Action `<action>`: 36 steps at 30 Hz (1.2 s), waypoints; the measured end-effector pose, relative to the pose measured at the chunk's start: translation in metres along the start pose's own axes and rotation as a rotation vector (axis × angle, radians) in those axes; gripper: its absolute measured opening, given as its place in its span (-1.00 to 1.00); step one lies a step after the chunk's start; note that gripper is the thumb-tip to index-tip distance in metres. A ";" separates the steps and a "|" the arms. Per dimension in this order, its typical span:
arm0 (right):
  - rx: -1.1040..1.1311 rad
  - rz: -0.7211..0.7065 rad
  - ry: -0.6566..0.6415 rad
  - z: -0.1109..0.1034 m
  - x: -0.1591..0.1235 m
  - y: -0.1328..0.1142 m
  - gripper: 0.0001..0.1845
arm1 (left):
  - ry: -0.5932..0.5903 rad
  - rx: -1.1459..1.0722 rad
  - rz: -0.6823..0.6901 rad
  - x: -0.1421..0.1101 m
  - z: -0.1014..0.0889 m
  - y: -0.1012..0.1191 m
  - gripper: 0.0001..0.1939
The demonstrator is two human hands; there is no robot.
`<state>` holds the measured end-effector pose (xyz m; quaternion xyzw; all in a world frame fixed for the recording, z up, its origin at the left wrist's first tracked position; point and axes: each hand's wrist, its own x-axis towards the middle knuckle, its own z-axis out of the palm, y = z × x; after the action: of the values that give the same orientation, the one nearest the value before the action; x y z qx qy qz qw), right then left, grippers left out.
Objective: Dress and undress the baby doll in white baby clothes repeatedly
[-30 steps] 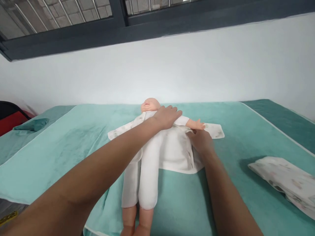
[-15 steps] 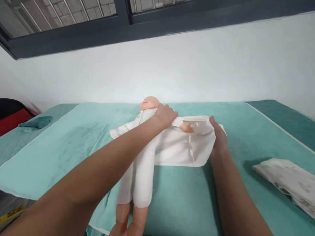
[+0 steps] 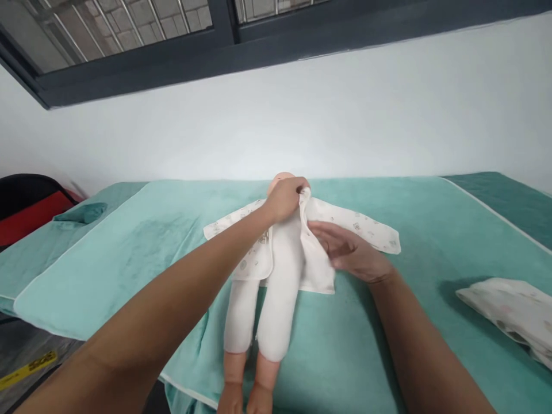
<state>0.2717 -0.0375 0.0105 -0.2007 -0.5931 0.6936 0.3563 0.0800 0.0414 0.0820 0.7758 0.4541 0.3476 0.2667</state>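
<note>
white jacket (image 3: 316,269) open on a doll (image 3: 282,287)
left hand (image 3: 284,199): fingers grasping the jacket's far edge; right hand (image 3: 351,252): fingers loosely spread, touching its right front.

The doll (image 3: 285,253) is plain white along the legs, peachy pink at head and feet. Its white jacket (image 3: 254,263) carries small greyish prints; the white bundle (image 3: 513,313) shows faint pinkish patches. I see a pale teal sheet (image 3: 116,270), white-edged, a white wall (image 3: 302,126), a dark grey window frame (image 3: 276,49).
</note>
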 end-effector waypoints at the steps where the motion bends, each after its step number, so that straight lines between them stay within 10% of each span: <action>1: 0.013 0.023 -0.114 0.001 -0.001 0.001 -0.20 | 0.071 -0.012 -0.034 -0.004 -0.010 -0.003 -0.85; 4: 0.048 0.066 -0.304 0.002 -0.003 0.004 -0.29 | 0.299 -0.063 -0.203 -0.021 -0.035 -0.011 -0.90; 7: 0.021 0.046 -0.162 0.002 -0.003 0.005 -0.36 | 0.419 -0.034 -0.294 -0.046 -0.045 -0.016 -0.92; 16: -0.168 -0.066 0.470 -0.004 0.005 0.008 -0.52 | 0.178 0.150 -0.121 -0.116 -0.023 -0.015 -0.89; 21: -0.185 -0.111 0.566 0.001 0.010 0.016 -0.68 | 0.288 0.465 -0.172 -0.158 -0.040 -0.067 -0.71; 27: -0.698 0.000 1.060 0.008 -0.004 0.030 -0.53 | 0.275 0.800 -0.534 -0.178 -0.066 -0.131 -0.45; 36: -0.794 0.000 0.868 0.009 -0.014 0.047 -0.57 | 0.262 0.865 -0.514 -0.156 -0.080 -0.153 -0.42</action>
<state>0.2630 -0.0557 -0.0353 -0.5843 -0.6073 0.2726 0.4642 -0.1163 -0.0213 -0.0268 0.6286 0.7616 0.1455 -0.0605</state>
